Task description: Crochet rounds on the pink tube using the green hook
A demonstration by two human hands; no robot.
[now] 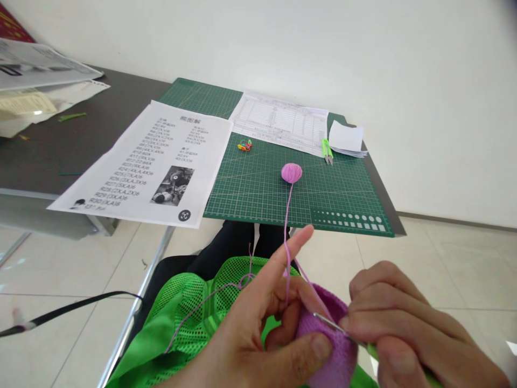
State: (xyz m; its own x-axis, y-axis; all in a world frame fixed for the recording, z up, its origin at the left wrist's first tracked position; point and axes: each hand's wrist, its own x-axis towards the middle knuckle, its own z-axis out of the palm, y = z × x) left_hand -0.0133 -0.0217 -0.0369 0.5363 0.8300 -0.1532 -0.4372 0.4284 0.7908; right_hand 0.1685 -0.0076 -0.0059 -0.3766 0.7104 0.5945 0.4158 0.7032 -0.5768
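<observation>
My left hand (pixel 262 323) pinches a pinkish-purple crochet piece (pixel 323 350) between thumb and fingers. Its index finger is raised, with the working yarn (pixel 287 231) running over it. Closed round a crochet hook (pixel 331 323) with a green handle is my right hand (pixel 404 318). The metal tip of the hook lies at the upper edge of the piece. From there the yarn leads up to a small ball of purple yarn (pixel 291 173) on the green cutting mat (pixel 250 188). A loose yarn tail (pixel 202 302) trails over the green mesh garment on my lap.
A printed pattern sheet (pixel 141 161) overhangs the table's front edge. Behind the ball are a printed form (pixel 280 124), green-handled thread snips (pixel 327 152), a stack of white paper (pixel 346 137) and several coloured stitch markers (pixel 244 146). More papers (pixel 40 70) lie at the left.
</observation>
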